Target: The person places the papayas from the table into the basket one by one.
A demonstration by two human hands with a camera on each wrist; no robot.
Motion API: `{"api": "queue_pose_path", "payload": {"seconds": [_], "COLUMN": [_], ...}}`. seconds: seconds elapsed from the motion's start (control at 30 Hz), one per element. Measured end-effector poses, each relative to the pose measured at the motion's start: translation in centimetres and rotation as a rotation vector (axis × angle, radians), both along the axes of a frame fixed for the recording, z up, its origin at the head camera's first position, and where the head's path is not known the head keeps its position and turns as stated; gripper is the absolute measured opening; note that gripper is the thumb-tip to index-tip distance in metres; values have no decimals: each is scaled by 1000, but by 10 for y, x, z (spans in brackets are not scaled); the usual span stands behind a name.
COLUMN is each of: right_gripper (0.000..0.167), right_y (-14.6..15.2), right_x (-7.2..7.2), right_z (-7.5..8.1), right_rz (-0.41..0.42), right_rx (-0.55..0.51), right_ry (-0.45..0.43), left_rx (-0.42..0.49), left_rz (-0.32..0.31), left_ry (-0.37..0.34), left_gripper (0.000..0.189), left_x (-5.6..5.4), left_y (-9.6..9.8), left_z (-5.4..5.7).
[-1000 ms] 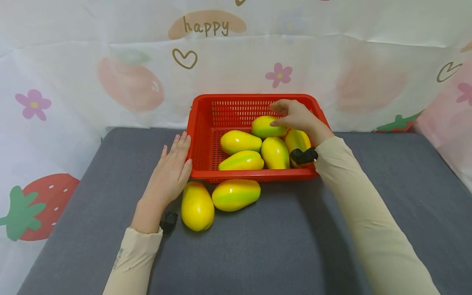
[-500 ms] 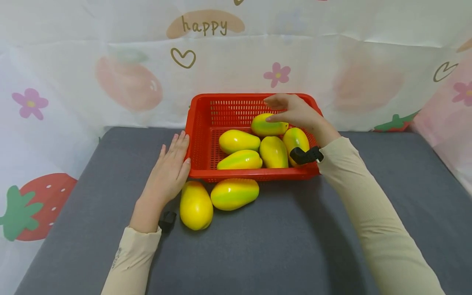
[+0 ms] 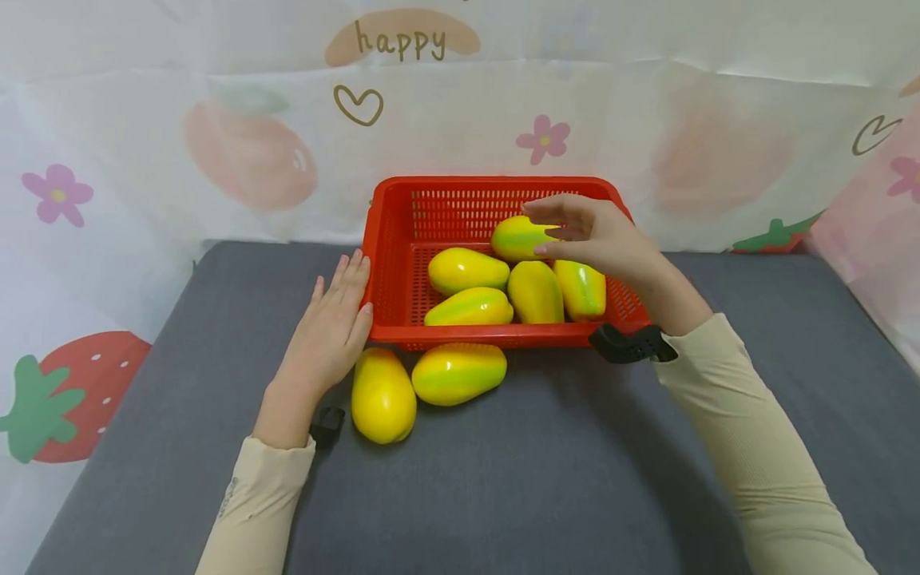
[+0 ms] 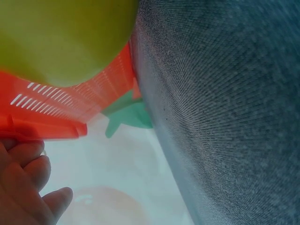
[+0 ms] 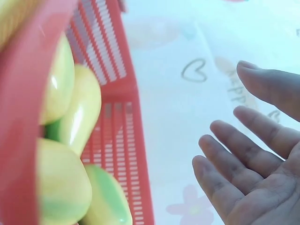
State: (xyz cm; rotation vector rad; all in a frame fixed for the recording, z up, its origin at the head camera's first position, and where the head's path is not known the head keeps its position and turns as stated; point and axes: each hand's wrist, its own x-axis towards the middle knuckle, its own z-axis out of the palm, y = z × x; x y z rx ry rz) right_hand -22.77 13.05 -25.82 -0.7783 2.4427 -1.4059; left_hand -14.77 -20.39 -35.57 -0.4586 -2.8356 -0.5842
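grey table (image 3: pixel 532 487), left hand (image 3: pixel 329 329) touching basket (image 3: pixel 539 335), right hand (image 3: pixel 611 243) spread

A red, perforated, rectangular plastic basket (image 3: pixel 503 337) stands upright; five glossy, yellow-green oval fruits (image 3: pixel 535 294) lie inside it, two matching fruits (image 3: pixel 460 374) just in front of it.

So the fruit (image 4: pixel 70 42) is hogging the top left, greenish-yellow, blocking part of the red basket (image 4: pixel 42 124). Left hand's (image 4: pixel 28 183) in the bottom corner, fingers up against the rim. Grey table (image 4: pixel 225 112) fills the right, pale backdrop (image 4: pixel 98 161) with a green print behind.
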Motion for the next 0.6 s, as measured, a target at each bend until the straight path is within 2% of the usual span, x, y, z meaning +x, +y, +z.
{"api": "queue_pose_path", "payload": {"seconds": [0.13, 0.3, 0.6], "right_gripper": [49, 46, 44], "right_y": [7, 13, 15], "right_x": [18, 37, 64], "right_z": [-5, -12, -25], "right_rz": [12, 81, 177], "right_rx": [-59, -159, -244], "right_ry": [9, 59, 102], "left_rx": [0, 1, -3], "left_rz": [2, 5, 4], "left_ry": [3, 4, -4], "left_gripper": [58, 59, 58], "left_x": [1, 1, 0], "left_y": [1, 0, 0], "left_z": [0, 0, 0]}}
